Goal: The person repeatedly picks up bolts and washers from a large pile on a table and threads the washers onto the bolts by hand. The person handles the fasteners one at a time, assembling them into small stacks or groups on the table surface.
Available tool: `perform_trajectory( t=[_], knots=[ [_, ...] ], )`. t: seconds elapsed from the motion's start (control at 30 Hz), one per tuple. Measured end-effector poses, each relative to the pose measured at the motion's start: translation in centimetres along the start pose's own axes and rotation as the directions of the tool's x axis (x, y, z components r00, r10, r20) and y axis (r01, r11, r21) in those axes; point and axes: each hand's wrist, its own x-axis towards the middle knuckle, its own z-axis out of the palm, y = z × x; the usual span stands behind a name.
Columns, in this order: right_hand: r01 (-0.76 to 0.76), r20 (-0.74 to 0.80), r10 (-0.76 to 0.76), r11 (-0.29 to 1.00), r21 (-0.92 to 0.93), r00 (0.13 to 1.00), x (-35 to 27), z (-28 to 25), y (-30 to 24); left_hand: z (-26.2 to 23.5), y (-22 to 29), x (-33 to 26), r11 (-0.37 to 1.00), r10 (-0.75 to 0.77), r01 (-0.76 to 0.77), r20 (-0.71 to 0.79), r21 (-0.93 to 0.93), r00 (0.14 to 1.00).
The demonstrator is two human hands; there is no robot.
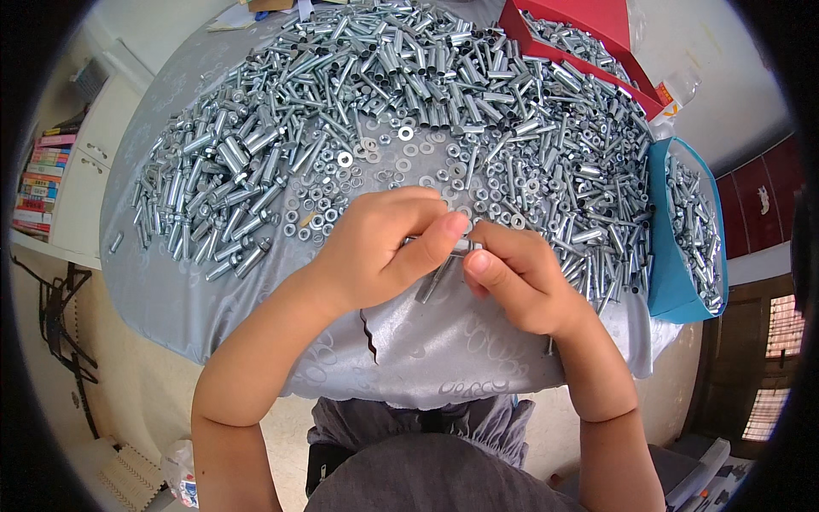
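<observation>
My left hand [384, 247] and my right hand [520, 277] meet over the near edge of a table with a grey cloth [171, 290]. Both pinch one silver bolt with a sleeve [435, 277], whose lower end pokes out below my fingers. My left thumb lies along its top end, and my right thumb and fingers grip it from the right. Just behind my hands lie loose washers and nuts [341, 183]. Beyond them spreads a wide heap of silver bolts and sleeves [401, 68].
A blue box [674, 282] holding several bolts stands at the table's right edge. A red box [589, 34] with more bolts sits at the back right. Books on a white shelf [43, 179] are at far left.
</observation>
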Motion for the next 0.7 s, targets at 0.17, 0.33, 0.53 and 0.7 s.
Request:
perform_trajectory(
  t=[0.17, 0.33, 0.53, 0.7],
  knots=[
    [-0.099, 0.078, 0.083, 0.970, 0.222, 0.994, 0.0, 0.0, -0.1, 0.4, -0.4, -0.3, 0.998, 0.065, -0.066, -0.095, -0.013, 0.993],
    [-0.028, -0.115, 0.074, 0.934, 0.356, 0.991, 0.2, 0.5, 0.2, -0.3, 0.1, 0.3, 0.699, -0.561, 0.310, -0.224, -0.645, 0.797],
    [0.008, -0.363, 0.256, 0.808, 0.588, 0.896, 0.8, -0.6, 0.8, -8.8, -4.0, -0.3, 0.267, -0.541, -0.375, -0.460, -0.888, 0.704],
    [0.098, -0.464, 0.338, 0.714, 0.693, 0.819, 1.0, -1.7, 1.0, -13.1, -5.8, -1.5, 0.331, -0.571, -0.473, -0.573, -0.816, 0.589]
  ],
)
